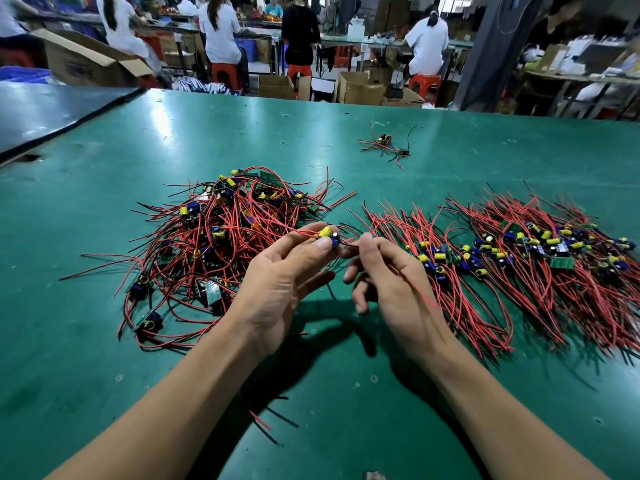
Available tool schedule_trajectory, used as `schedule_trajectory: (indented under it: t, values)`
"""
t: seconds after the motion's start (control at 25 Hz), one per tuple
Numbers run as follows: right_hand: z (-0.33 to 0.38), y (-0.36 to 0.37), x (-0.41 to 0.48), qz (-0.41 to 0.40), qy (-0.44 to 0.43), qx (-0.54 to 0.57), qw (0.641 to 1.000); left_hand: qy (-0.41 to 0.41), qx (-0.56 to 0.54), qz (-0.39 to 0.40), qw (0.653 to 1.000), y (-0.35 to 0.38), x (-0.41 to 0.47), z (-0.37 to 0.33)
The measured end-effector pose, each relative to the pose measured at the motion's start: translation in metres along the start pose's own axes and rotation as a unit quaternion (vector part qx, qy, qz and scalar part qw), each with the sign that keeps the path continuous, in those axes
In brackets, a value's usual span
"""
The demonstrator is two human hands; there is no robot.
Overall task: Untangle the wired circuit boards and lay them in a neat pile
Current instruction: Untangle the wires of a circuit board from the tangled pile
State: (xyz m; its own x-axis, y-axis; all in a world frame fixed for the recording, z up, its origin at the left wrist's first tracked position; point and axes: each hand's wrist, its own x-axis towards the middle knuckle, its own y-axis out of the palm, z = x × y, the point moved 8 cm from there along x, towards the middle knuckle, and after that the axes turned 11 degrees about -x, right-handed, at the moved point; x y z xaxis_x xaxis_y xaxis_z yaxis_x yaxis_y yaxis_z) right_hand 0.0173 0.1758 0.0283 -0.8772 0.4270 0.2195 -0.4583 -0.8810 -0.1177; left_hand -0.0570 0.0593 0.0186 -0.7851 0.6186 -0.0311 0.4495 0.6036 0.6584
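A tangled heap of wired circuit boards point(221, 233) with red and black leads lies on the green table, left of centre. My left hand point(280, 275) pinches one small board point(329, 235) with a yellow capacitor and blue part, raised above the heap's right edge. My right hand point(391, 282) pinches that board's red and black wires point(349, 242) just to its right; a red lead trails down past the palm. Two combed rows of boards lie to the right, a nearer row point(440, 261) and a farther right row point(554, 247).
A small separate bunch of wired boards point(384, 145) lies further back on the green table point(104, 358). Loose wire offcuts point(263, 422) sit between my forearms. Beyond the table's far edge are cardboard boxes, red stools and seated people with their backs turned.
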Motion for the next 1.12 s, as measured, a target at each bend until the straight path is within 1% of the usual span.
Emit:
schedule_trajectory:
  t: [0.04, 0.12, 0.2, 0.24, 0.36, 0.44, 0.48, 0.56, 0.64, 0.72, 0.84, 1.0, 1.12]
  values:
    - [-0.003, 0.001, 0.002, 0.0, 0.037, 0.075, 0.997, 0.0, -0.006, 0.004, 1.0, 0.001, 0.0, 0.001]
    - [-0.008, 0.003, 0.004, 0.017, 0.108, 0.204, 0.973, -0.007, -0.021, 0.02, 1.0, 0.005, 0.0, 0.003]
    - [-0.008, 0.008, 0.003, 0.061, 0.155, 0.279, 0.946, -0.023, -0.026, 0.021, 0.999, 0.005, 0.001, 0.007]
    - [-0.007, 0.009, 0.001, 0.087, 0.168, 0.292, 0.938, -0.038, -0.024, 0.018, 0.999, 0.005, 0.001, 0.009]
    - [-0.005, 0.014, -0.008, 0.157, 0.192, 0.252, 0.935, -0.129, -0.028, 0.04, 0.99, 0.011, -0.005, 0.019]
    - [-0.009, 0.013, -0.011, 0.168, 0.214, 0.214, 0.938, -0.175, -0.006, 0.073, 0.982, 0.017, -0.01, 0.024]
    - [-0.011, 0.011, -0.011, 0.162, 0.224, 0.201, 0.94, -0.178, 0.014, 0.084, 0.98, 0.019, -0.011, 0.026]
    - [-0.015, 0.007, -0.01, 0.142, 0.231, 0.179, 0.946, -0.159, 0.023, 0.091, 0.983, 0.021, -0.012, 0.026]
    - [-0.017, 0.005, -0.006, 0.129, 0.214, 0.156, 0.956, -0.137, 0.003, 0.078, 0.987, 0.019, -0.012, 0.026]
    - [-0.02, 0.006, -0.003, 0.117, 0.196, 0.137, 0.964, -0.121, 0.006, 0.059, 0.991, 0.014, -0.009, 0.027]
    - [-0.025, 0.006, -0.001, 0.109, 0.192, 0.107, 0.969, -0.115, 0.036, 0.038, 0.992, 0.009, -0.007, 0.028]
    - [-0.027, 0.004, -0.003, 0.12, 0.192, 0.119, 0.967, -0.12, 0.075, 0.023, 0.99, 0.004, -0.007, 0.031]
    - [-0.03, 0.002, -0.003, 0.097, 0.19, 0.088, 0.973, -0.113, 0.117, 0.008, 0.987, 0.0, -0.006, 0.034]
